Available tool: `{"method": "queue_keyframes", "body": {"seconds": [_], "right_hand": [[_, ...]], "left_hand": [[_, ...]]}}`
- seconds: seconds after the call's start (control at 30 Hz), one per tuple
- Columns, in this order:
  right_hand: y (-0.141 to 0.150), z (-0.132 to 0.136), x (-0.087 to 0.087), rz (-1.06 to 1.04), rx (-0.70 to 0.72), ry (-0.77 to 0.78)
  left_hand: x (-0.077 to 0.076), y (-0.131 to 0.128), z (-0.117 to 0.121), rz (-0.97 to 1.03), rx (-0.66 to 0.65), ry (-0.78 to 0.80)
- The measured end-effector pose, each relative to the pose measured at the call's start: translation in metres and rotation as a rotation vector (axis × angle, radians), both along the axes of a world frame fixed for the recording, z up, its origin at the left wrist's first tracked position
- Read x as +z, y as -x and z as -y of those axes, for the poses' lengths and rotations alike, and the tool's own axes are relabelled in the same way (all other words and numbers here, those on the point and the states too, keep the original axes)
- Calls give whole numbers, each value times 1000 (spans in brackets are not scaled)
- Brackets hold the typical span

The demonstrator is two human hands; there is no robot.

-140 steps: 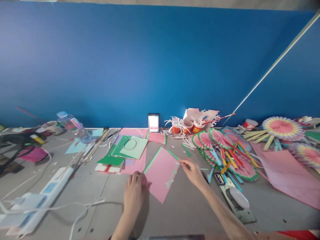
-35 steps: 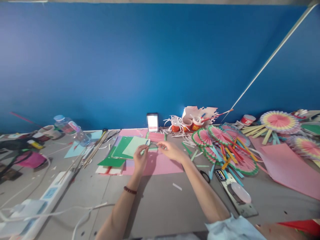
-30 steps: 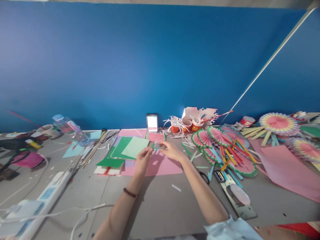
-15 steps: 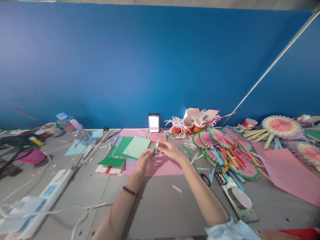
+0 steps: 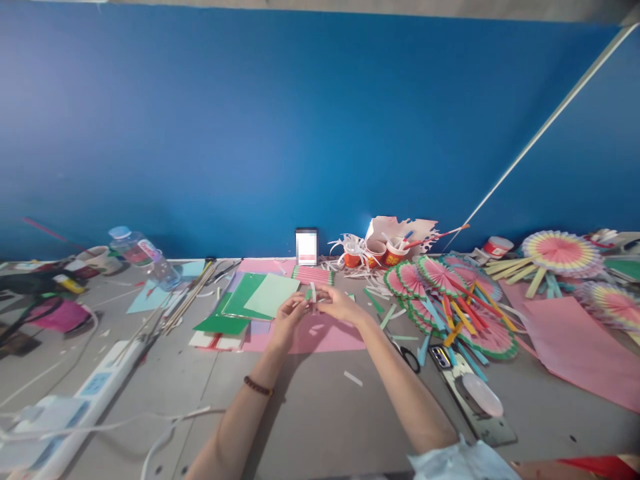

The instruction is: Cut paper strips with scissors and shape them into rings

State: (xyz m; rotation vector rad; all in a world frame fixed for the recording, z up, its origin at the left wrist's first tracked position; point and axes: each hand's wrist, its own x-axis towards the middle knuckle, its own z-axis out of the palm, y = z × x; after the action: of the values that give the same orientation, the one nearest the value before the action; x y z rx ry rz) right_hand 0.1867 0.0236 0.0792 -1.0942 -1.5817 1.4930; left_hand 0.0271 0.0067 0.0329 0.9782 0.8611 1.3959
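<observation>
My left hand (image 5: 291, 312) is closed, its fingertips pinching a small green paper strip (image 5: 309, 294). Facing it, my right hand (image 5: 336, 303) grips a narrow white tape roll (image 5: 313, 297), seen nearly edge-on. Both hands meet above a pink paper sheet (image 5: 325, 339), with the fingertips almost touching. Just behind them lies a row of pink and green striped pleated paper (image 5: 313, 275). Left of my left hand are a pale green sheet (image 5: 273, 295) and a darker green pack of paper (image 5: 243, 297).
Folded paper fans (image 5: 467, 303) and a phone (image 5: 475, 397) lie to the right. Red cups (image 5: 395, 253) stand at the back near an upright screen (image 5: 307, 247). On the left are thin sticks (image 5: 190, 297), a plastic bottle (image 5: 145, 257) and a power strip (image 5: 95, 387).
The white tape roll has turned from a visible ring to nearly edge-on. My left hand has shifted slightly up with the green strip, close to the roll.
</observation>
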Motion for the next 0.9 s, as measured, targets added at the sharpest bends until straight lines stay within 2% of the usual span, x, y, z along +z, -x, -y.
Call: {"method": "queue_keyframes", "body": {"seconds": [0.1, 0.27, 0.37, 0.67, 0.9], "right_hand": [[0, -1, 2, 77, 28, -61], [-3, -1, 4, 260, -27, -209], [-3, 1, 6, 315, -23, -276], [-1, 5, 10, 398, -20, -311], [-3, 3, 9, 454, -35, -359]], "left_hand": [[1, -1, 3, -135, 39, -155], [1, -2, 7, -581, 242, -512], [0, -2, 7, -731, 271, -687], [-1, -3, 6, -864, 359, -740], [-6, -3, 4, -805, 354, -726]]}}
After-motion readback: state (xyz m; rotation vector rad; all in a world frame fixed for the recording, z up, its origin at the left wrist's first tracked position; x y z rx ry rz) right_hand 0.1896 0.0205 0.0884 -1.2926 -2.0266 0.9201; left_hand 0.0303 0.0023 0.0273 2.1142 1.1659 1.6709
